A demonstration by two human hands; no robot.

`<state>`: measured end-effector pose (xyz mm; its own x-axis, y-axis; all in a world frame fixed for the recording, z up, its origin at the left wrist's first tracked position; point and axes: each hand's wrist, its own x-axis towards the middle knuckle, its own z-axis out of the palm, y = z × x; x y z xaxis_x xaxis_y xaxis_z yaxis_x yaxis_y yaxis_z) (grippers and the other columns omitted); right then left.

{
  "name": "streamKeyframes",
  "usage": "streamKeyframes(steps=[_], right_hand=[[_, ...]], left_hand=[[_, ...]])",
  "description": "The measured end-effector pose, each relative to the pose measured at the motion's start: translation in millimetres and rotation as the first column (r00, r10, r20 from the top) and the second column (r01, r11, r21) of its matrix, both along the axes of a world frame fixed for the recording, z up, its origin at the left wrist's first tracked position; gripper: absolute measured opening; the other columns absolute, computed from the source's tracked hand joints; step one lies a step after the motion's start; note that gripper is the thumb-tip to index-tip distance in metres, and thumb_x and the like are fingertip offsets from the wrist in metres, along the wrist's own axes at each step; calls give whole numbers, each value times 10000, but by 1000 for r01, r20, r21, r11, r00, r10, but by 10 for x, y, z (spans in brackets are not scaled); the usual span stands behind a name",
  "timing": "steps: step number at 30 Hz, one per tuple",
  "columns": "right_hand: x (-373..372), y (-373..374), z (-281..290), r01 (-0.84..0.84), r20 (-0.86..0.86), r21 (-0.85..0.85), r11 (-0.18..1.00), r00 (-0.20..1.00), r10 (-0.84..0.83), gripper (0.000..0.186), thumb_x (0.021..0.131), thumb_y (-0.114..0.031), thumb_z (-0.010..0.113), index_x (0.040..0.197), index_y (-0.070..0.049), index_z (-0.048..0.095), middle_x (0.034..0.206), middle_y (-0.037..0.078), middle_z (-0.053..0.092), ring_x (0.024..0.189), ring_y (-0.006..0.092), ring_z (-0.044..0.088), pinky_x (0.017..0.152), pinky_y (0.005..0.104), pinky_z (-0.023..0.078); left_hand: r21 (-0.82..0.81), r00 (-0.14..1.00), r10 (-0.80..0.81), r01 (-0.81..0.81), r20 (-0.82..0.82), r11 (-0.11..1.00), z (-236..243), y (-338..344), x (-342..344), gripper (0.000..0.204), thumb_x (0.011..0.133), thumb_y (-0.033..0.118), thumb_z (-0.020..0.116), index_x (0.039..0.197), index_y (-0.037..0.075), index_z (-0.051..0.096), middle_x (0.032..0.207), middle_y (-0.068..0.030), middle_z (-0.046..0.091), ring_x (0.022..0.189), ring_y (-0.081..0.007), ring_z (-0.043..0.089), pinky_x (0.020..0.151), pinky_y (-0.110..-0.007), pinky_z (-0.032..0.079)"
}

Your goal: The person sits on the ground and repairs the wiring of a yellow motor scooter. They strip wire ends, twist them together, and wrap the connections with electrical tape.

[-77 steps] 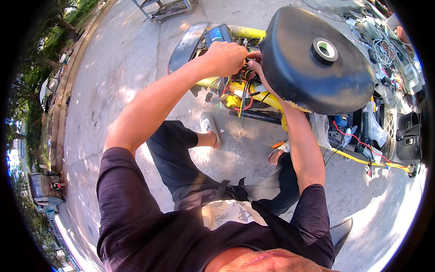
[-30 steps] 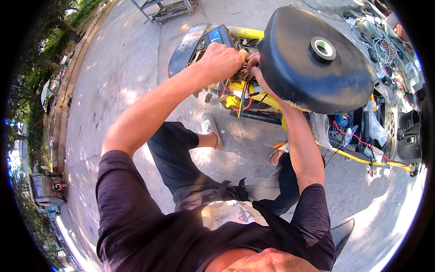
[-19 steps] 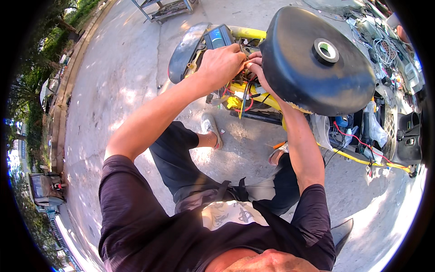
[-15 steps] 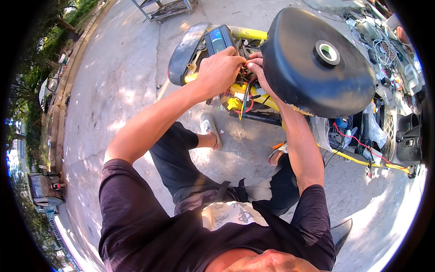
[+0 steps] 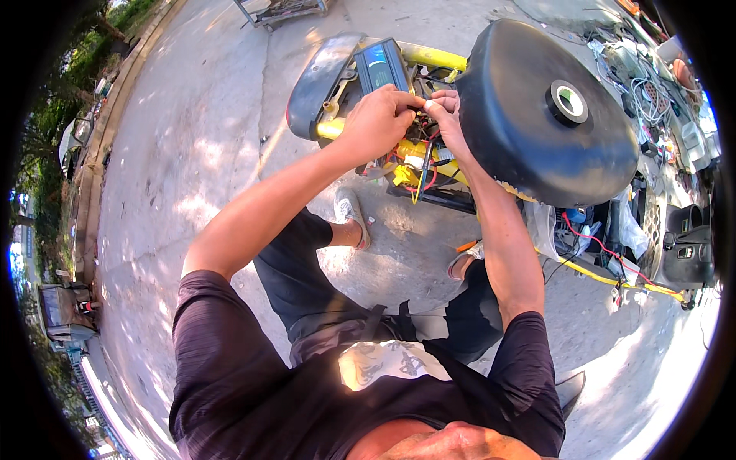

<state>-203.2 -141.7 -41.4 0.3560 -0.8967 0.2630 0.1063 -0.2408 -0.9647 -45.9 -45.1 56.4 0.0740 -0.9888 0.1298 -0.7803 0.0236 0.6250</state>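
Observation:
My left hand (image 5: pixel 376 121) and my right hand (image 5: pixel 448 123) meet fingertip to fingertip over the open yellow frame (image 5: pixel 433 56) of a scooter-like vehicle. Both are pinched closed on something small, too hidden by the fingers to make out. Loose red, black and yellow wires (image 5: pixel 424 170) hang just below them, beside a yellow connector (image 5: pixel 402 175). Behind my left hand lies a dark finned box (image 5: pixel 381 63) with a blue label. The large black seat (image 5: pixel 510 130) is tipped up right beside my right hand, with a roll of tape (image 5: pixel 566 103) resting on it.
At the far right, cables, plugs and parts (image 5: pixel 652 100) lie heaped. A red wire (image 5: pixel 606 241) runs over the vehicle's right part, near a black plastic housing (image 5: pixel 685 253). A metal cart (image 5: pixel 284 11) stands at the back, and a curb (image 5: pixel 96 153) runs along the left.
The view has shifted slightly. My hands stay pinched together over the wires, the right fingers now a little more raised and bent. The seat and tape roll appear slightly farther right.

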Motion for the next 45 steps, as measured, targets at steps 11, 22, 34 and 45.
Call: streamKeyframes(steps=[11, 22, 34, 45], right_hand=[[29, -56, -93, 90, -83, -157, 984, 991, -104, 207, 980, -174, 785, 940, 28, 765, 971, 37, 683, 794, 147, 657, 717, 330, 544], [-61, 122, 210, 59, -83, -82, 995, 994, -66, 164, 991, -128, 761, 1002, 31, 726, 877, 68, 686, 671, 144, 669, 535, 307, 586], [-62, 214, 316, 84, -42, 11, 996, 996, -84, 152, 925, -103, 812, 950, 42, 775, 1011, 47, 664, 943, 167, 633, 829, 334, 529], [-141, 164, 316, 46, -104, -86, 995, 993, -55, 163, 955, -136, 800, 977, 25, 788, 1010, 23, 683, 973, 142, 630, 881, 316, 522]], left_hand=[[-45, 992, 2, 4, 130, 999, 112, -114, 96, 333, 971, 190, 720, 1291, 134, 791, 1135, -136, 640, 1050, -333, 694, 929, -450, 556], [102, 926, -257, 238, 277, 966, 247, -411, 283, 370, 961, 347, 756, 1247, 122, 826, 1286, -173, 576, 1242, -343, 613, 1075, -421, 511], [356, 965, -238, 185, 112, 916, 373, -616, 223, 249, 979, 238, 754, 1162, 83, 821, 1355, -155, 467, 1326, -321, 494, 1166, -396, 423], [389, 973, -206, 149, 109, 909, 422, -634, 205, 245, 971, 243, 749, 1169, 102, 783, 1349, -154, 470, 1336, -324, 484, 1167, -406, 412]])
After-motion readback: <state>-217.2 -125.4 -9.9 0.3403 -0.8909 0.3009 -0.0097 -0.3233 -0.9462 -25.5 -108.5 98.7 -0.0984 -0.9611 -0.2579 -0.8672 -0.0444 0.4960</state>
